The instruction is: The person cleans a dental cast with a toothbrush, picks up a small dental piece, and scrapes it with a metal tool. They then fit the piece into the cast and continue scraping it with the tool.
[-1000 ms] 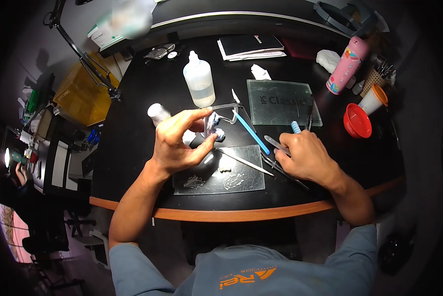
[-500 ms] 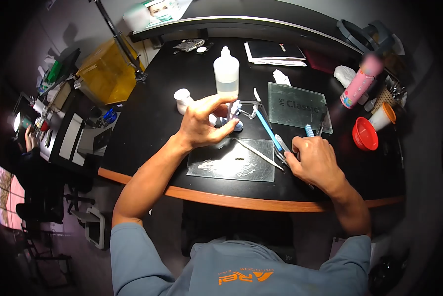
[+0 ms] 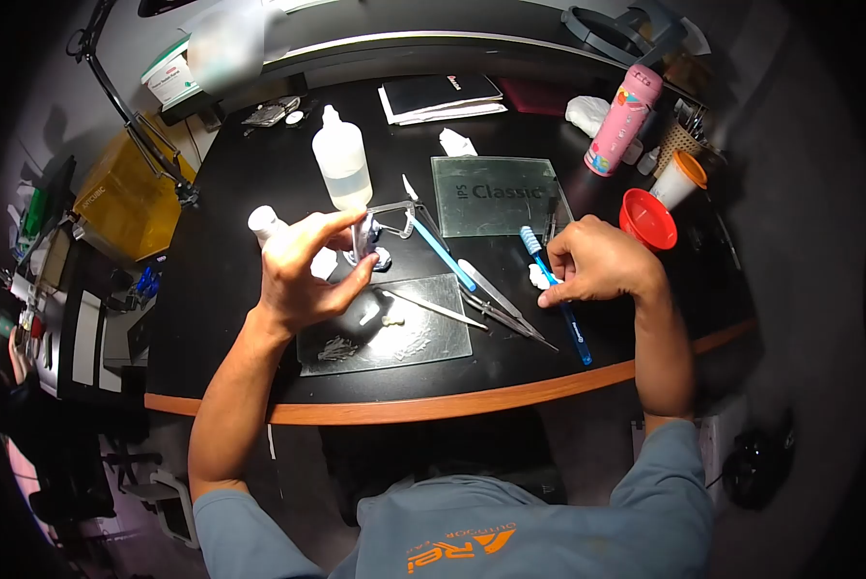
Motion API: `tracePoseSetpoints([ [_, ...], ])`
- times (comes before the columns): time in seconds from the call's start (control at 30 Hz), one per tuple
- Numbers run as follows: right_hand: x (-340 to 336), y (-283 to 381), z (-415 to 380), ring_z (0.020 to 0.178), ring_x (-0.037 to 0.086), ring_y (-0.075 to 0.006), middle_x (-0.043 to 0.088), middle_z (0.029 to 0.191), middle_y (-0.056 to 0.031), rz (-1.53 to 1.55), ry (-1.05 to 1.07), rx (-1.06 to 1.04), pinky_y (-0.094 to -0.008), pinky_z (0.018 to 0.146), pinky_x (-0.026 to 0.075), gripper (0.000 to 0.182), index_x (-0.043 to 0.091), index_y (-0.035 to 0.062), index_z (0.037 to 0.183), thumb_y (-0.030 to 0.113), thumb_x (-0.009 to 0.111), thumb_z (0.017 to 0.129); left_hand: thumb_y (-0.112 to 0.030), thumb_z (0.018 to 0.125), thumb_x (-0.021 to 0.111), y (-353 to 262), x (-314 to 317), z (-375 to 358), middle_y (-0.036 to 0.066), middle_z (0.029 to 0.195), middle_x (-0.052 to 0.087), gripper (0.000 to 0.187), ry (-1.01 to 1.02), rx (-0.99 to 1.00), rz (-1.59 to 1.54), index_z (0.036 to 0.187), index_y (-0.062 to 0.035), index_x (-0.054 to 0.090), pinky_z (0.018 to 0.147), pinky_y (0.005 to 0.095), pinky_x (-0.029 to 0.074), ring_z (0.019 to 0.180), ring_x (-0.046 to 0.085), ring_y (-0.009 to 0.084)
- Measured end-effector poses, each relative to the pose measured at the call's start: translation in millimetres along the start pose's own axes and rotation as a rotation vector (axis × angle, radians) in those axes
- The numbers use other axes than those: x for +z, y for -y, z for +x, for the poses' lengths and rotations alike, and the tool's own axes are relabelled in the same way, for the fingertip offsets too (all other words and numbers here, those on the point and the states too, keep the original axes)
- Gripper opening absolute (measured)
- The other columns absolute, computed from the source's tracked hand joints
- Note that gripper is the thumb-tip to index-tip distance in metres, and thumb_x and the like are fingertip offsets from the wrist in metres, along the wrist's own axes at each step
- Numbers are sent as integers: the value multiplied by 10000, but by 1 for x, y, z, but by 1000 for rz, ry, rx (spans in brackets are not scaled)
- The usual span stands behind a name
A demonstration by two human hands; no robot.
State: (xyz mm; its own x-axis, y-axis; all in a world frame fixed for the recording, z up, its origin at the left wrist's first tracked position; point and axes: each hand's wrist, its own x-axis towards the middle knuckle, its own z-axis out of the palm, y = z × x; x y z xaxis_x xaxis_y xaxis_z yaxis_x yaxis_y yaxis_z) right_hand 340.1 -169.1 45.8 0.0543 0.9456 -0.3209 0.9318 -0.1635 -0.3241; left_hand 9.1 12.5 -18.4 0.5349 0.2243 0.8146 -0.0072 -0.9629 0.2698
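My left hand [image 3: 312, 265] is raised above the near glass plate, thumb and fingers closed round a small dental articulator [image 3: 363, 232]. Its thin metal frame sticks out to the right; the held part is mostly hidden by my fingers. Over a blue toothbrush [image 3: 575, 333] lying on the table, my right hand [image 3: 597, 261] has its fingertips pinched together at a small white wad [image 3: 541, 277]. To its left lie metal tweezers [image 3: 510, 318], a blue-handled instrument [image 3: 443, 251] and a pale stick-like tool [image 3: 438, 310], which rests partly on the glass plate [image 3: 385, 357].
A clear squeeze bottle [image 3: 341, 159] and a small white bottle [image 3: 264, 224] stand beyond my left hand. Further right are a glass slab marked "IPS Classic" [image 3: 501, 217], a red bowl [image 3: 648, 220], an orange-rimmed cup [image 3: 679, 180] and a pink bottle [image 3: 624, 125].
My view has swung right, so the table sits further left. My right hand has moved away from the tweezers, uncovering them and much of the toothbrush. The left hand keeps its hold.
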Motion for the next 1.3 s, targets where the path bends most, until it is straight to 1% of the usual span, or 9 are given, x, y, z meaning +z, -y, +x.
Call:
tracePoseSetpoints([
  [0.1,7,3,2,614,708,-236,716,685,-141,-110,-45,0,-359,619,552,363,716,-24,751,243,963,733,3,737,886,-5,0,3,76,840,737,564,4,23,-14,1276,7,720,721,268,608,760,745,151],
  [0.2,8,-1,3,642,733,-249,736,704,-153,-56,-30,-19,-364,634,561,250,734,-24,774,159,904,761,-5,750,890,-8,1,4,83,832,743,554,0,-39,-107,1275,19,713,729,271,617,740,754,152],
  [0.27,6,-5,4,742,771,-294,768,767,-146,-2,24,17,-406,698,584,186,768,5,823,160,848,760,-16,770,902,-9,-2,1,75,831,742,561,56,-200,-232,1287,23,691,735,254,609,742,741,118],
  [0.43,-4,-3,-3,704,763,-256,768,763,-154,53,45,-41,-373,664,575,191,798,-21,925,118,834,798,-7,828,897,-12,-4,-2,33,924,730,563,143,-571,-585,1338,-17,659,791,236,588,881,728,86],
  [0.53,-9,-3,-9,688,740,-264,756,767,-157,146,-1,-103,-373,665,559,190,779,-49,995,91,780,866,-27,853,893,-13,-1,-1,37,886,754,550,131,-590,-686,1347,-18,651,767,231,607,812,735,83],
  [0.63,-2,2,-2,737,728,-267,746,823,-156,296,-144,-381,-374,706,553,184,756,-49,1059,74,715,929,28,849,879,-12,-4,-2,70,1036,765,574,226,-678,-749,1366,-23,636,803,234,600,915,748,105],
  [0.7,12,11,6,863,704,-287,713,954,-177,349,-290,-559,-377,764,538,199,726,-45,1135,42,645,975,24,856,882,-18,-5,0,71,1016,772,557,276,-723,-755,1354,-21,637,789,227,601,911,755,105],
  [0.9,60,57,21,779,635,-294,629,878,-162,407,-347,-687,-393,701,502,269,731,-33,1228,18,657,974,22,884,858,-32,-2,4,110,972,794,519,374,-793,-793,1347,1,624,789,233,608,889,764,110],
  [1.3,59,54,21,711,664,-300,646,871,-156,343,-392,-685,-396,649,514,224,753,-59,1132,10,653,943,-27,927,822,-18,1,0,132,1035,781,529,432,-838,-1005,1390,64,584,870,288,630,907,763,144],
])
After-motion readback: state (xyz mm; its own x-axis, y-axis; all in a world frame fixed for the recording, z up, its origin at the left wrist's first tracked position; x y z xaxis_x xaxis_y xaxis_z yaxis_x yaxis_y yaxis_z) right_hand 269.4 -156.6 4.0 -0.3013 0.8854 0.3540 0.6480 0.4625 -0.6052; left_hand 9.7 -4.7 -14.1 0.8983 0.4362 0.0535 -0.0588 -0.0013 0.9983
